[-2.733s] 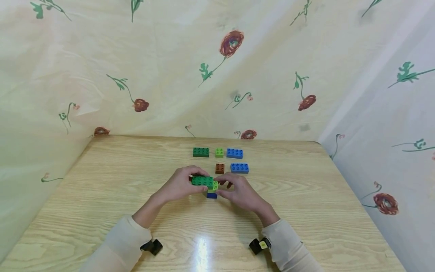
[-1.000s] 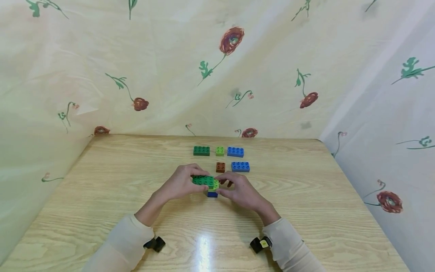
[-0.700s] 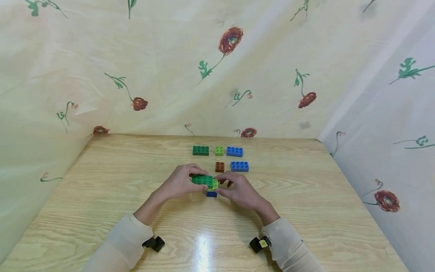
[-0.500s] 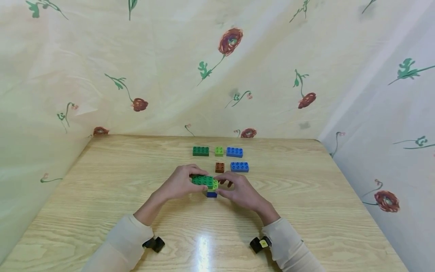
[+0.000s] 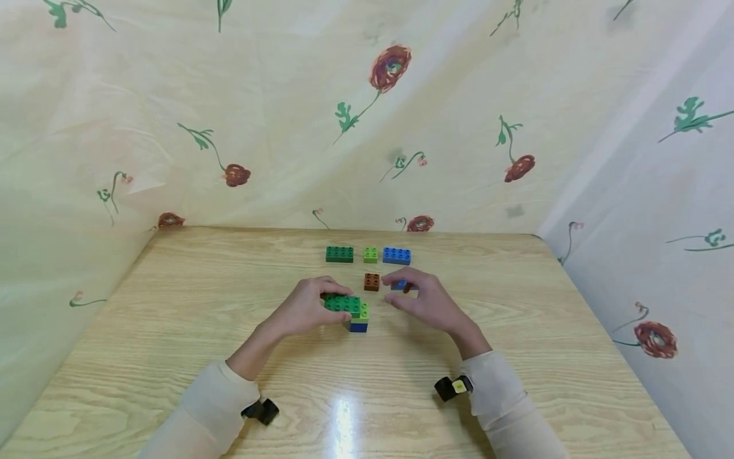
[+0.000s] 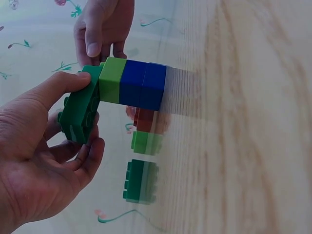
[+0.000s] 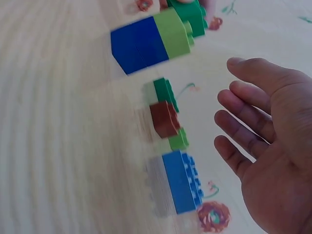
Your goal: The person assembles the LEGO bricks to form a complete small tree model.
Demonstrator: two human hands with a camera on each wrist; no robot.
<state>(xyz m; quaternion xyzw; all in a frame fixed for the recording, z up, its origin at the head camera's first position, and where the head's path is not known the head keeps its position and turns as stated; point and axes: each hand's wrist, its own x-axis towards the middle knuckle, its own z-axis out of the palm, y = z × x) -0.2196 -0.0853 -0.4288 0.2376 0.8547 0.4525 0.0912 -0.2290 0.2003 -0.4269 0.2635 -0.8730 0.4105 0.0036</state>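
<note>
A small tower of building blocks stands mid-table: dark blue (image 5: 358, 327) at the bottom, light green (image 6: 112, 80) above, and a long green block (image 5: 342, 305) on top that juts out to the left. In the left wrist view the dark blue part (image 6: 144, 84) shows a seam, like two blocks. My left hand (image 5: 306, 310) pinches the long green block between thumb and fingers. Apart from the tower, my right hand (image 5: 429, 301) hovers with bent, spread fingers over a blue block (image 5: 396, 285), partly covering it. The right wrist view shows nothing in that hand (image 7: 278, 126).
Behind the tower lies a brown block (image 5: 371, 282). Farther back sit a dark green block (image 5: 339, 254), a small light green block (image 5: 370, 255) and another blue block (image 5: 397, 255) in a row. A flowered cloth (image 5: 287, 178) hangs beyond the wooden table (image 5: 201, 280).
My right hand has left the tower's right side and moved right and away, over the nearer blue block. My left hand keeps its hold on the long green block.
</note>
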